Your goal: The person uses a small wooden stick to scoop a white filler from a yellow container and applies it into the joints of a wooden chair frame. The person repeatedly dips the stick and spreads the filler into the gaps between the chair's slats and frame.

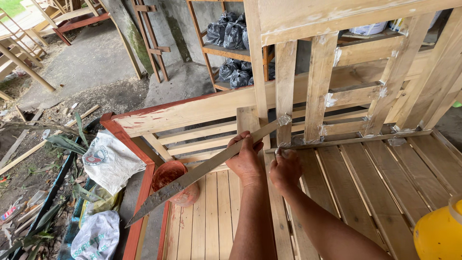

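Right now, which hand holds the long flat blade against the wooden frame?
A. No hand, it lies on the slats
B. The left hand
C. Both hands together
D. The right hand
B: the left hand wraps its fingers around the long flat blade, whose putty-smeared tip meets an upright slat, while the right hand presses on the frame beside it.

Two bare forearms, no sleeves, left hand point(246, 161) and right hand point(285, 169) ungloved.
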Tool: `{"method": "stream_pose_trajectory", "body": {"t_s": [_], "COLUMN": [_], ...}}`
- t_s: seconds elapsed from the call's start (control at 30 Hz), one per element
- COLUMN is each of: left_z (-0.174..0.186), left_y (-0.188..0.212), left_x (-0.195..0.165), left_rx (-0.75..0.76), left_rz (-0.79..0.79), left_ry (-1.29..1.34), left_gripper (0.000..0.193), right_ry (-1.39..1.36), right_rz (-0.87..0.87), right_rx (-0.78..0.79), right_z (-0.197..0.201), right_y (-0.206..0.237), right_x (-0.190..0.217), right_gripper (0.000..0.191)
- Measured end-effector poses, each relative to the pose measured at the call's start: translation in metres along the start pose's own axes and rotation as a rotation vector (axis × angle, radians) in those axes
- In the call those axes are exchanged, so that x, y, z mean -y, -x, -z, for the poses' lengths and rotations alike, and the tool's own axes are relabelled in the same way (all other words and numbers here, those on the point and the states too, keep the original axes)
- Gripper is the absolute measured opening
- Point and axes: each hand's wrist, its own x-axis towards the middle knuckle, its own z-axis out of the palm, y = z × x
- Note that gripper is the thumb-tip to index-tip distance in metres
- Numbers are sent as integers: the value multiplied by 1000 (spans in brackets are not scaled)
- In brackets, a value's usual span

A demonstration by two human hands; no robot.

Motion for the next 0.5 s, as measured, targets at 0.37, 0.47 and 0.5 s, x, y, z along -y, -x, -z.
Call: {"method": "stream_pose_trajectory", "body": {"t_s": [0.37, 0.47, 0.5], "left_z": [-3, -3, -2], "left_y": [1, 1, 0], "left_x": [-6, -4, -3], "left_rx": [6, 2, 3], "left_rz": [21, 24, 20], "left_ry": [-7, 6, 5], "left_gripper": [12, 12, 11], "right_ry": [-116, -129, -109], "right_rz": [-328, -341, -348], "right_rx": [193, 206, 247], "right_z": [6, 10, 10], "right_y": [-29, -27, -25], "right_x": [3, 10, 12], "right_gripper": [55, 56, 52]}}
